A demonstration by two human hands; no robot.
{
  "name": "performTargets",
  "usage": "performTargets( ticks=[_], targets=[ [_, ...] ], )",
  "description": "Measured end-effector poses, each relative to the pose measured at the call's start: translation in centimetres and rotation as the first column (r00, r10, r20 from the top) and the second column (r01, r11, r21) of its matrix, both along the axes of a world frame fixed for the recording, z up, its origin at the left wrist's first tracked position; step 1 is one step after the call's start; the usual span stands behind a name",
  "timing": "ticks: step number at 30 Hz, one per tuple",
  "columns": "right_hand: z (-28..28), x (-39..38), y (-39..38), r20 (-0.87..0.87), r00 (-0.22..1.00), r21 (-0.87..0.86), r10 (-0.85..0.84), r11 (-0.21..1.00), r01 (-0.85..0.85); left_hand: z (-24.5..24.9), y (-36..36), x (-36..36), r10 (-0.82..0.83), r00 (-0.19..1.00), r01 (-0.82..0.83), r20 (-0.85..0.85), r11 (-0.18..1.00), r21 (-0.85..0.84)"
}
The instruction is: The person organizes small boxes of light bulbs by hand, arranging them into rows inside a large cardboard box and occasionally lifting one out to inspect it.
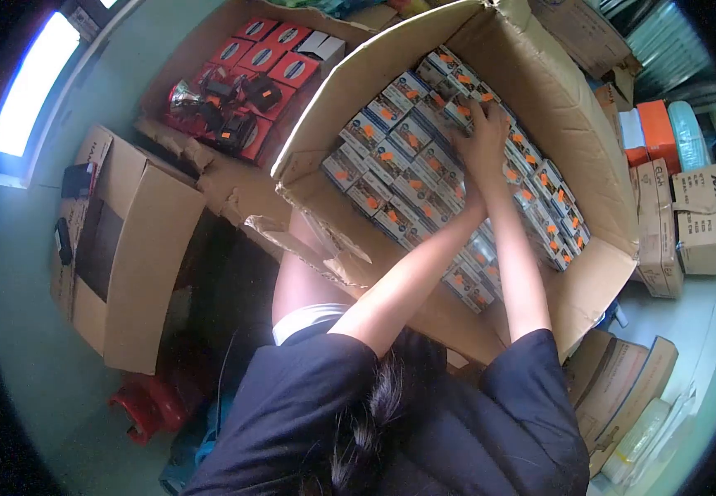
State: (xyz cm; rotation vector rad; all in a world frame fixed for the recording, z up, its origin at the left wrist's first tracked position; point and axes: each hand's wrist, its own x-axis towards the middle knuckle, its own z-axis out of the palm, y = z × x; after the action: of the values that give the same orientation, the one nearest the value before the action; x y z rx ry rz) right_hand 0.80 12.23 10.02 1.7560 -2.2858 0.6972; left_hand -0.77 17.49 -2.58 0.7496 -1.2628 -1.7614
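Observation:
A large open cardboard box [556, 74] stands before me, tilted in view. Inside it are rows of small printed boxes [411, 132] with orange stickers. My right hand [485, 140] lies over the small boxes near the middle of the upper rows, its fingers spread and touching their tops. I cannot see anything lifted in it. My left hand [475, 198] is beside and partly behind the right wrist, close above the boxes. Its fingers are hidden or smeared, so what they touch does not show.
Behind on the left, another carton [168, 91] holds red boxes [260, 56] and dark lamp-like items [238, 128]. A carton [155, 240] with its flaps up stands at left, above a red object [147, 409]. Stacked cartons [701, 219] line the right side, with flattened cardboard [622, 388] lower down.

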Motion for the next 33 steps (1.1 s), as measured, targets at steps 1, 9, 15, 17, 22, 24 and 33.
performTargets(
  ticks=[1, 9, 15, 17, 22, 24, 33],
  targets=[
    [-0.3, -0.1, 0.1, -0.030, 1.000, -0.023, -0.008, 1.000, 0.007, -0.2, 0.0, -0.3, 0.050, 0.994, -0.042, 0.094, 0.995, -0.087],
    [-0.8, -0.7, 0.9, -0.099, 0.995, -0.020, -0.011, 1.000, 0.010, 1.4, -1.2, 1.2, -0.253, 0.956, 0.272, 0.147, 0.954, -0.126],
    [-0.5, -1.0, 1.3, -0.061, 0.998, -0.062, 0.003, 0.998, -0.007, 1.4, -1.7, 0.5, -0.123, 0.986, 0.107, -0.115, 0.985, -0.136],
    [-0.7, -1.3, 1.2, -0.057, 0.998, -0.072, 0.004, 0.997, -0.008, 1.5, -1.9, 0.5, -0.069, 0.996, 0.061, -0.052, 0.987, -0.147],
    [-1.3, -1.3, 1.2, -0.048, 0.999, -0.062, -0.007, 0.998, 0.004, 1.6, -2.0, 0.8, -0.002, 0.999, 0.010, 0.046, 0.982, -0.187],
    [-1.5, -1.3, 1.1, -0.047, 0.999, -0.077, -0.004, 0.997, 0.001, 1.6, -2.2, 0.9, 0.011, 0.998, 0.002, 0.067, 0.980, -0.200],
    [-2.0, -1.6, 1.0, -0.033, 0.999, -0.077, -0.010, 0.997, 0.007, 1.5, -2.0, 1.2, 0.038, 0.985, 0.011, 0.167, 0.960, -0.281]
  ],
)
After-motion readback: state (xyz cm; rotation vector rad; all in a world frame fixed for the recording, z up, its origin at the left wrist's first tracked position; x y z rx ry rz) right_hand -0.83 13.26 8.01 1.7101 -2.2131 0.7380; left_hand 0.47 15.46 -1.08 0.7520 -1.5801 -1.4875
